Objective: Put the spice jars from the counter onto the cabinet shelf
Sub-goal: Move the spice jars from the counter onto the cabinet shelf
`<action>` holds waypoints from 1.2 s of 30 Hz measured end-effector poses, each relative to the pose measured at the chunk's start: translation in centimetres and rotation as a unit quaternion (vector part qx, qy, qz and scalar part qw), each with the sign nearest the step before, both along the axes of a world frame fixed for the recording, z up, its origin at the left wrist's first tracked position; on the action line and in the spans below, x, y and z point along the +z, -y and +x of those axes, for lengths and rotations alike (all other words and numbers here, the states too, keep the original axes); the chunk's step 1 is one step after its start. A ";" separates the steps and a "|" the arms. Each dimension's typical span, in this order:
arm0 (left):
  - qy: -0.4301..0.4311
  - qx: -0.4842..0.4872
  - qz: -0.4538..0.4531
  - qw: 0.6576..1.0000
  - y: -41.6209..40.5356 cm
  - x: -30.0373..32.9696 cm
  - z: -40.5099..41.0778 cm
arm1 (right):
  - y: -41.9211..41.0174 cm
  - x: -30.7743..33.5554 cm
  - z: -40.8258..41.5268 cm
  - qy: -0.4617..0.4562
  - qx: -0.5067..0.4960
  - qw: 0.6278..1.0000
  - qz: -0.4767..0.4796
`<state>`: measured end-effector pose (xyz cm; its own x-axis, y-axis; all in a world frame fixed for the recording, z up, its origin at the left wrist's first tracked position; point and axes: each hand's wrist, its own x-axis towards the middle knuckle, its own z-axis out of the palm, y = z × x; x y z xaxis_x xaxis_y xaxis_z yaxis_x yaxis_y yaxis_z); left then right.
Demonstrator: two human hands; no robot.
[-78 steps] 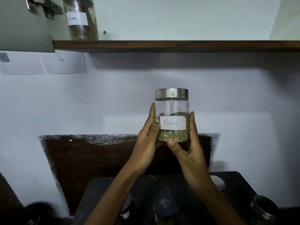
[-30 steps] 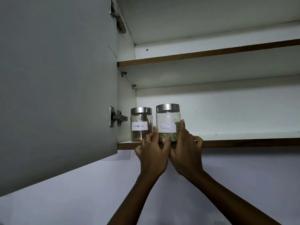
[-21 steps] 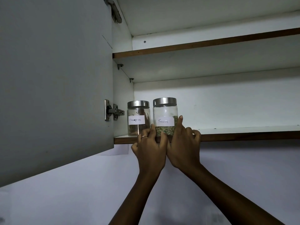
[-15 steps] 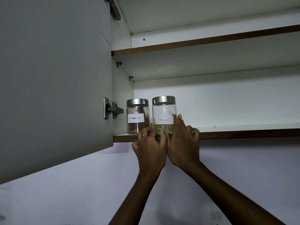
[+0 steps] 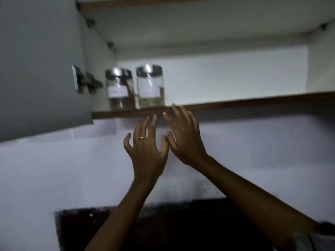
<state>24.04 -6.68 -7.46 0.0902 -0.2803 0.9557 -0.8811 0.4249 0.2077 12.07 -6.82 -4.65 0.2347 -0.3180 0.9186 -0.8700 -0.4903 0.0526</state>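
Note:
Two glass spice jars with metal lids stand side by side at the left end of the cabinet shelf (image 5: 235,104). The left one is the cinnamon jar (image 5: 120,88); the right one, with green contents, is the fennel jar (image 5: 150,86). Both labels are blurred. My left hand (image 5: 146,147) is below the shelf edge with fingers spread and holds nothing. My right hand (image 5: 183,136) is beside it, fingers apart and empty, its fingertips level with the shelf's front edge.
The open cabinet door (image 5: 39,66) hangs at the left with its hinge (image 5: 85,83) next to the jars. The shelf stretches bare to the right of the fennel jar. A dark backsplash panel (image 5: 163,229) lies low against the white wall.
Both hands have let go of the fennel jar and dropped below the shelf edge with fingers spread. The jar stays on the shelf beside the cinnamon jar. The view has tilted down.

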 end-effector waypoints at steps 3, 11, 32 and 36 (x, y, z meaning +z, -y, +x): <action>0.046 -0.038 0.009 0.998 -1.7 -3.8 -2.0 | -2.3 -3.6 -2.8 -0.023 -0.001 1.000 -0.017; 0.064 -0.172 0.124 0.975 -6.6 -14.2 -9.7 | -8.5 -15.2 -14.5 -0.008 -0.092 0.994 0.053; 0.070 -0.400 0.705 0.582 -17.7 -40.5 -26.6 | -27.2 -45.4 -29.0 0.402 -0.357 0.757 0.372; -0.009 -0.410 0.725 0.554 -18.9 -42.6 -27.5 | -27.9 -47.7 -28.1 0.415 -0.305 0.696 0.501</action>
